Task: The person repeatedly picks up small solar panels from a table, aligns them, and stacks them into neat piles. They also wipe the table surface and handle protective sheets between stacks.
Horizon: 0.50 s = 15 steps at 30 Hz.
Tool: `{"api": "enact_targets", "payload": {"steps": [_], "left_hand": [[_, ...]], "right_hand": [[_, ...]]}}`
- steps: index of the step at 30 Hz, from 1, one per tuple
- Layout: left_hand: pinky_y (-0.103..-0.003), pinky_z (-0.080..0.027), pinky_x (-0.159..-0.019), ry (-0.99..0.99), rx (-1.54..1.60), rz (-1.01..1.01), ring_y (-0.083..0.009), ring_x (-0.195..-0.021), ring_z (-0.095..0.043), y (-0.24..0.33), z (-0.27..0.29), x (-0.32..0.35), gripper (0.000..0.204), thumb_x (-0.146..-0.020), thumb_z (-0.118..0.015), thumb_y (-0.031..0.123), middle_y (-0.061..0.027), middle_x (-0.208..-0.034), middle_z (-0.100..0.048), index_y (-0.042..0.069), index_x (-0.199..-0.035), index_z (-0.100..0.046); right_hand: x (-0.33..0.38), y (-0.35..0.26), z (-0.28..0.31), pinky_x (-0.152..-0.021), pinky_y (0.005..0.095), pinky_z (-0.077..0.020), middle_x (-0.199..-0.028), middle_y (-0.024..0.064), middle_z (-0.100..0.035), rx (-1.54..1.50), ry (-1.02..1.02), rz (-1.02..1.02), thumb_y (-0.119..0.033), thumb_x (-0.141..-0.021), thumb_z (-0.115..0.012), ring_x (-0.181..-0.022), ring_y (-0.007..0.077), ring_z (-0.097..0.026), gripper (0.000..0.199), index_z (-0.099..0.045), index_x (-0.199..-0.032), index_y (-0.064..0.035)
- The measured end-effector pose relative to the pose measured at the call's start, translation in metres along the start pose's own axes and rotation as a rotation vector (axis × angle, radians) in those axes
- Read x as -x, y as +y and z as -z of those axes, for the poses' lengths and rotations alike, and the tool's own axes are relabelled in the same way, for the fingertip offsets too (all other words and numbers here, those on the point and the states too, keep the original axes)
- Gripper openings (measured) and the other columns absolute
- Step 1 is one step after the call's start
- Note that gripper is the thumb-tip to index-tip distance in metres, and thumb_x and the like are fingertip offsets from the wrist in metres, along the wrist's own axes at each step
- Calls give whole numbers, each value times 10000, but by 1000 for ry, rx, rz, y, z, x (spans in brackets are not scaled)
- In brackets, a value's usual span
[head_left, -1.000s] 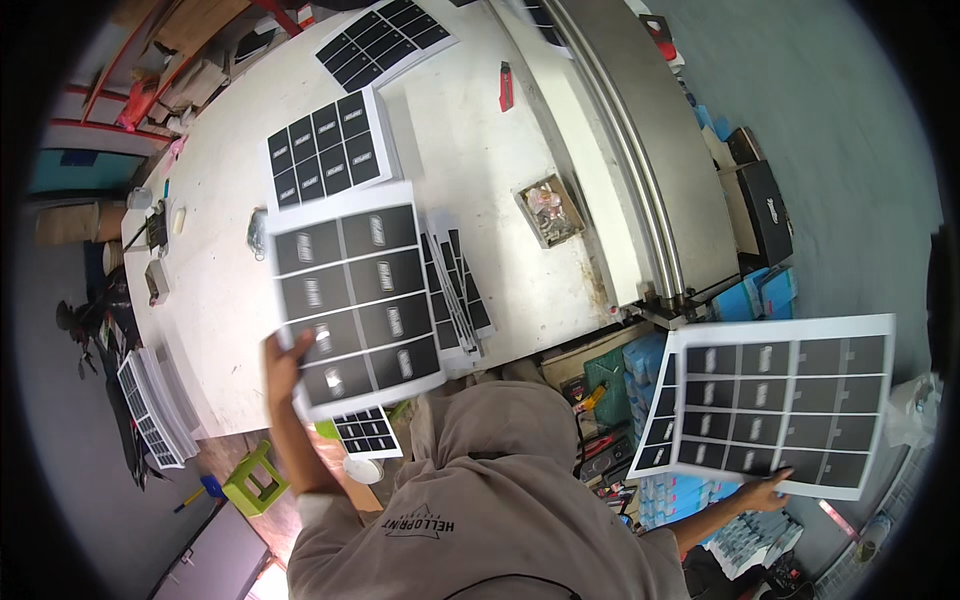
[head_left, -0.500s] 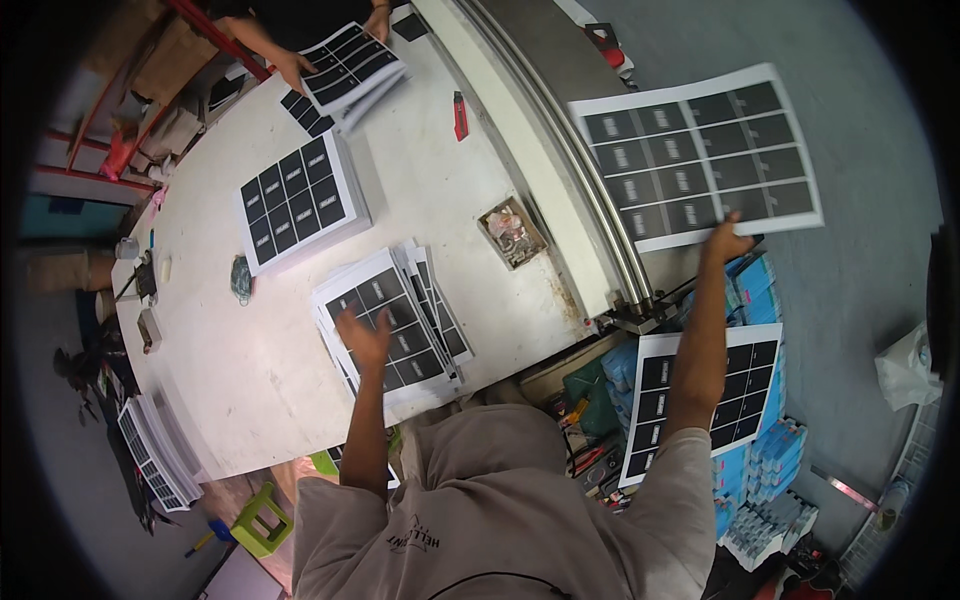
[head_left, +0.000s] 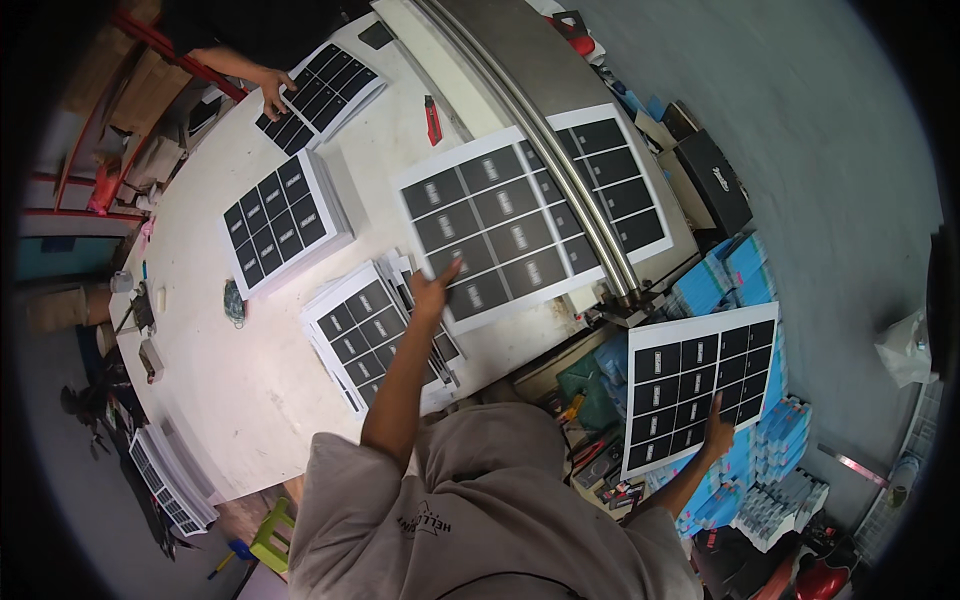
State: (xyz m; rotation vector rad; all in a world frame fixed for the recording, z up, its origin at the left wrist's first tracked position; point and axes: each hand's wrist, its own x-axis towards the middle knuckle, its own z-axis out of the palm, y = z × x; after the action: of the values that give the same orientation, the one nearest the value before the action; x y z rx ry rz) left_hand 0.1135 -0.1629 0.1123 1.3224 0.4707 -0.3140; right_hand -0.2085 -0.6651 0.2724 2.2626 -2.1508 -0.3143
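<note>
My left hand (head_left: 432,292) grips the lower left edge of a printed sheet (head_left: 475,215) with black panels, fingers on its top face. That sheet lies under long metal rollers (head_left: 560,150), its far part showing beyond them. Out to the right, my right hand (head_left: 717,432) has hold of the near edge of another printed sheet (head_left: 670,385), one finger stretched over the panels; its other fingers are partly hidden. Beneath my left forearm is an uneven pile of similar sheets (head_left: 350,345) on the white table (head_left: 260,400).
A neat stack of printed sheets (head_left: 283,215) stands farther left. Beyond it a co-worker's hand (head_left: 272,92) rests at more sheets (head_left: 345,90). A red cutter knife (head_left: 432,120) lies near the rollers. Blue packs (head_left: 780,435) are piled at the right, tools below.
My left hand has gone from the pile to the sheet at the rollers, which now extends left over the table. My right hand has left that sheet for the one at right.
</note>
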Motion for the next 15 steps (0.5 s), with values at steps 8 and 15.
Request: {"api": "enact_targets", "payload": {"steps": [8,15], "left_hand": [[-323,-526,-813,234,-278,-214,-180,-887,-653,94,141,109,342,-825,-813,111,-101,-1021,-696,-30,-1093,-654],[-389,-566,-868,553,-226,-376,-273,-950,-686,276,217,303,622,-773,-718,25,-184,-1118,-661,-59,-1341,-478]], "right_hand": [[-29,46,-54,-996,508,-465,-1204,301,-640,-35,-18,-267,-976,-587,-534,-1189,437,-591,1279,-618,-1169,159],[-42,97,-50,-792,443,-565,-966,291,-660,-395,598,-99,-492,-760,-836,-840,396,-676,718,-537,-1045,95]]}}
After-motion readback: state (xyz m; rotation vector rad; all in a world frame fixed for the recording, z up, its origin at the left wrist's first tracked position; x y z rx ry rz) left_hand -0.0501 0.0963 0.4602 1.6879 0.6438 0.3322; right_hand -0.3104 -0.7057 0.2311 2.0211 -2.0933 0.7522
